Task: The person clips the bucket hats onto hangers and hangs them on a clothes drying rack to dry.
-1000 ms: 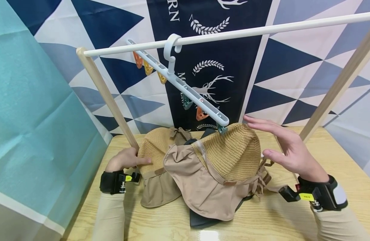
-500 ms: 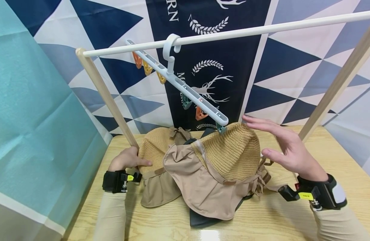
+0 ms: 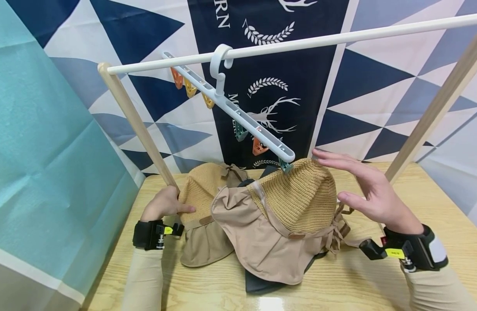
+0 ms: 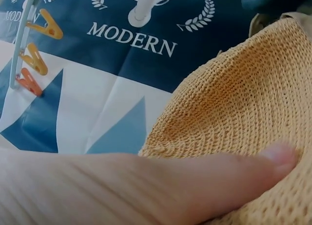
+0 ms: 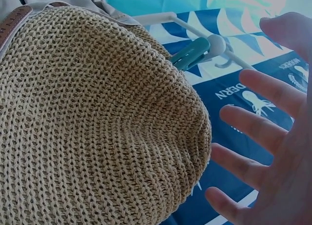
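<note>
A straw sun hat [image 3: 296, 198] with a beige cloth brim hangs by its crown from a teal clip [image 3: 285, 166] at the near end of a pale blue clip hanger [image 3: 226, 103]. My right hand [image 3: 374, 194] is beside that crown with fingers spread, holding nothing; the right wrist view shows a gap between fingertips and straw. A second straw sun hat [image 3: 201, 194] lies at the left, partly covered by the first. My left hand [image 3: 164, 204] grips its left side, thumb [image 4: 234, 181] over the straw and the other fingers hidden.
The hanger hooks over a white rod [image 3: 320, 42] between wooden posts [image 3: 139, 129]. Orange, yellow and green clips [image 3: 260, 146] hang along it. Dark cloth [image 3: 261, 283] lies under the hats on the wooden table [image 3: 207, 289]. A patterned curtain [image 3: 362, 103] stands behind.
My left hand has shifted slightly right and up, and the second hat's crown has moved a little with it. The right hand and the hanging hat stay nearly still.
</note>
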`<state>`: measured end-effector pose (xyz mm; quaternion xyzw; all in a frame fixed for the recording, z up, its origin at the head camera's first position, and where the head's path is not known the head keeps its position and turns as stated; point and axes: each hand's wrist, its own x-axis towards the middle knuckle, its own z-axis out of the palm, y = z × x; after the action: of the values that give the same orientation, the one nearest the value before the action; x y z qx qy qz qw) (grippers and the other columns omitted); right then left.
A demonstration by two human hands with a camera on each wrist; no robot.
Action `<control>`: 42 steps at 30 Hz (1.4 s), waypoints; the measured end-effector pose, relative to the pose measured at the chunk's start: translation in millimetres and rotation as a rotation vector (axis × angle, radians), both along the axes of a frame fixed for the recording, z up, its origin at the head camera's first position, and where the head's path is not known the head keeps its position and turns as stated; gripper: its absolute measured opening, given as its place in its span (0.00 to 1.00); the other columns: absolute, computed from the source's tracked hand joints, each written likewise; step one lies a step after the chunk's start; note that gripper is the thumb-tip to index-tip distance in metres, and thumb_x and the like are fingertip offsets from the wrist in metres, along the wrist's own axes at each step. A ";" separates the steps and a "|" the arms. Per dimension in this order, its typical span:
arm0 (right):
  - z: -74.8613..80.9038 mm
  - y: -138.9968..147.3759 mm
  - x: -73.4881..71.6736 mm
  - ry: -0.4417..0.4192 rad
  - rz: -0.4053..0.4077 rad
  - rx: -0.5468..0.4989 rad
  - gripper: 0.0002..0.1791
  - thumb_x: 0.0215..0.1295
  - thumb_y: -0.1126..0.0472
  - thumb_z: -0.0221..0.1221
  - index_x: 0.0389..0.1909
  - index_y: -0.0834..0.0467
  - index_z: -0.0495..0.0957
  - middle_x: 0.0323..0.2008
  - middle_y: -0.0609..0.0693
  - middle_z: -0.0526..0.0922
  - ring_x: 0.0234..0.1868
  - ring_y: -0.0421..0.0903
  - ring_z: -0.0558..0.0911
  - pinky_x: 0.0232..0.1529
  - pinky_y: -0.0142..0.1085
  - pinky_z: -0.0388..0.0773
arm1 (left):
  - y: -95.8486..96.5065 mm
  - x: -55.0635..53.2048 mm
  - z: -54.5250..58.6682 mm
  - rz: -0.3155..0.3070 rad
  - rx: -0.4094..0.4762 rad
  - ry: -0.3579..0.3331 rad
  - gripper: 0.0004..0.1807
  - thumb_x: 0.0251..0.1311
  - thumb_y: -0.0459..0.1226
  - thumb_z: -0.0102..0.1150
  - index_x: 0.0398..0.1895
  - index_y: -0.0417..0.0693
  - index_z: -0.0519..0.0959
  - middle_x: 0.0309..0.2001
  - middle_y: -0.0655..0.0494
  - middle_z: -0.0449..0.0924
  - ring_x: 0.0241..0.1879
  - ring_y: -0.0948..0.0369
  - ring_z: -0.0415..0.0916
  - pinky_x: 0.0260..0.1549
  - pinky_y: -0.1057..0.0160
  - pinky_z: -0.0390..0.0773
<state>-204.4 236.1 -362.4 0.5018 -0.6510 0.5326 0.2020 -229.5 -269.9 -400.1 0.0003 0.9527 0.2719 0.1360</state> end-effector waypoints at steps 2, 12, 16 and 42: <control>0.3 0.2 1.2 -0.008 -0.003 0.000 0.31 0.71 0.68 0.68 0.72 0.76 0.77 0.81 0.61 0.78 0.85 0.48 0.74 0.87 0.33 0.63 | 1.0 -0.3 1.2 -0.003 0.016 0.013 0.21 0.64 0.42 0.82 0.38 0.35 0.81 0.27 0.54 0.70 0.28 0.57 0.70 0.27 0.62 0.71; 1.1 0.5 3.2 -0.019 0.004 0.002 0.31 0.70 0.69 0.68 0.72 0.76 0.76 0.81 0.61 0.77 0.85 0.50 0.73 0.87 0.33 0.63 | 3.2 -0.7 2.5 -0.010 0.080 0.017 0.14 0.67 0.37 0.78 0.44 0.34 0.87 0.29 0.53 0.79 0.28 0.59 0.71 0.28 0.63 0.71; 1.3 0.1 2.8 -0.017 0.001 0.005 0.31 0.70 0.69 0.67 0.72 0.76 0.76 0.81 0.61 0.77 0.85 0.49 0.73 0.87 0.33 0.62 | 3.7 -1.8 3.0 -0.008 0.095 0.015 0.12 0.68 0.37 0.78 0.44 0.36 0.88 0.28 0.54 0.80 0.27 0.60 0.71 0.28 0.63 0.71; 3.6 -2.5 3.5 -0.007 0.007 -0.001 0.30 0.71 0.69 0.67 0.71 0.77 0.77 0.81 0.62 0.77 0.85 0.50 0.74 0.87 0.34 0.63 | 15.4 11.9 27.3 -0.123 0.072 0.364 0.12 0.65 0.35 0.80 0.48 0.40 0.91 0.39 0.45 0.95 0.34 0.60 0.83 0.36 0.60 0.78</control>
<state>-200.9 233.6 -358.7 0.5021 -0.6496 0.5353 0.1984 -217.6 -254.5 -372.8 0.1124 0.9495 0.2923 -0.0221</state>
